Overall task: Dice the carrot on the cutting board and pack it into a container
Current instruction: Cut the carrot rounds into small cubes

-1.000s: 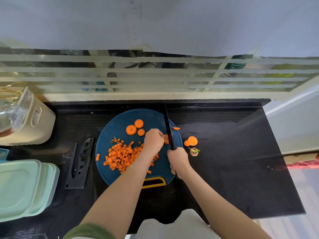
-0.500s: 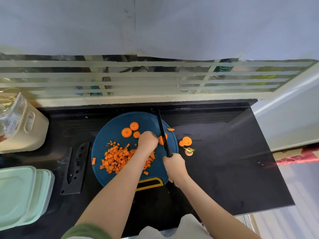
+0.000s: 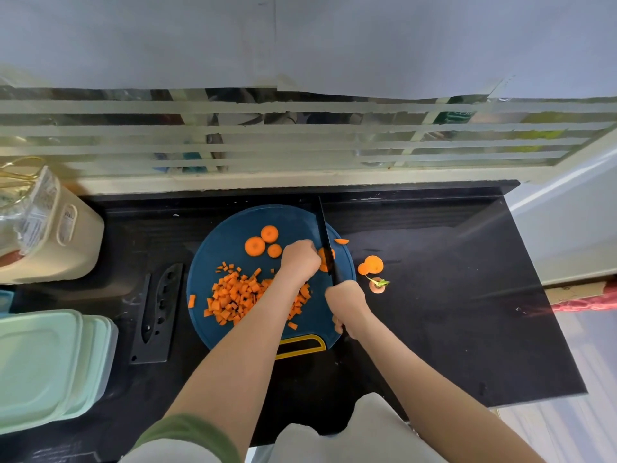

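My right hand (image 3: 347, 300) moves the knife (image 3: 324, 228) slightly along the carrot slice (image 3: 322, 262) pinned under my left hand (image 3: 300, 259). Orange now shows on both sides of the blade, where earlier it showed only on the left.

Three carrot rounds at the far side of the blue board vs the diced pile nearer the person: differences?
Shape: the three flat round orange carrot slices are whole discs; the pile of small orange carrot dice is little cubes. Number: three slices, many dice. Layout: the slices lie flat in a close cluster; the dice spread loosely, partly under the left forearm. Both are cut carrot on the round dark-blue cutting board.
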Demonstrator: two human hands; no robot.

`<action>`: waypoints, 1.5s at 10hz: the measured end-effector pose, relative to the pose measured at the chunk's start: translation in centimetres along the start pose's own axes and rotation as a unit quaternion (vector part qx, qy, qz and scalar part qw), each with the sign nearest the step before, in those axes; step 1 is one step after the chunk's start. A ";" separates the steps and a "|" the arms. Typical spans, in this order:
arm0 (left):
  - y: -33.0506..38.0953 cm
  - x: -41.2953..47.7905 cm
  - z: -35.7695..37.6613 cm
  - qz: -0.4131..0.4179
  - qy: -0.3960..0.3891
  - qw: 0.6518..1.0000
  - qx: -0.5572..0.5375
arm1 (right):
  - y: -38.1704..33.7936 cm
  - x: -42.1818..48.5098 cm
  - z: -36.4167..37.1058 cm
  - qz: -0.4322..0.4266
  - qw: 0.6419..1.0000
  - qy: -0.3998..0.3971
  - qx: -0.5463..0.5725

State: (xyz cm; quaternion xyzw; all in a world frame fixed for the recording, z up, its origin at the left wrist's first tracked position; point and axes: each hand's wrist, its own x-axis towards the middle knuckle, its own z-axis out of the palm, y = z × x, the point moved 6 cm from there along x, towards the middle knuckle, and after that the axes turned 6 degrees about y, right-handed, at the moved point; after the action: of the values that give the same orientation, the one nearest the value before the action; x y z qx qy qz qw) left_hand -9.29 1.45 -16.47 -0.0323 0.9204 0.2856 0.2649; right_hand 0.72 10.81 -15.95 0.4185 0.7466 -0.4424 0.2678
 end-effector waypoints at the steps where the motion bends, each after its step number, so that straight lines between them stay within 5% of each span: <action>1: -0.1 0.6 0.2 0.003 -0.026 0.999 0.023 | 0.0 0.3 0.0 -0.009 1.000 -0.008 -0.019; 5: -0.9 1.4 1.0 -0.006 -0.095 0.995 0.037 | 1.3 1.9 0.4 0.033 0.999 -0.009 0.007; 8: -1.5 0.6 1.6 -0.077 -0.128 0.988 0.040 | 0.4 0.9 -0.9 -0.095 0.995 0.025 0.022; 11: -1.0 -1.8 -0.8 -0.010 0.019 1.000 -0.004 | 1.4 0.1 -1.5 -0.085 0.992 0.023 0.092; 12: -0.4 -2.4 -1.0 -0.020 0.067 0.995 -0.075 | 2.0 -0.4 -1.7 -0.062 0.985 -0.038 0.158; 13: 0.5 -3.0 -0.8 -0.112 0.053 0.934 -0.335 | 2.3 -1.3 -2.0 -0.061 0.960 -0.158 0.223; 14: 1.5 -3.9 0.6 -0.177 -0.103 0.783 -0.587 | 2.3 -2.2 -2.5 -0.064 0.932 -0.255 0.249; 15: 2.0 -4.5 0.9 -0.174 -0.202 0.688 -0.675 | 2.6 -2.4 -2.5 -0.048 0.915 -0.303 0.260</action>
State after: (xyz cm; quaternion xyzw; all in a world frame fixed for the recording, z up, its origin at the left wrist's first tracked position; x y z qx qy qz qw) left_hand -5.40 3.21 -13.77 -0.3040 0.3814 0.7780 0.3961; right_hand 4.14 12.74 -14.05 0.2830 0.5072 -0.7388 0.3418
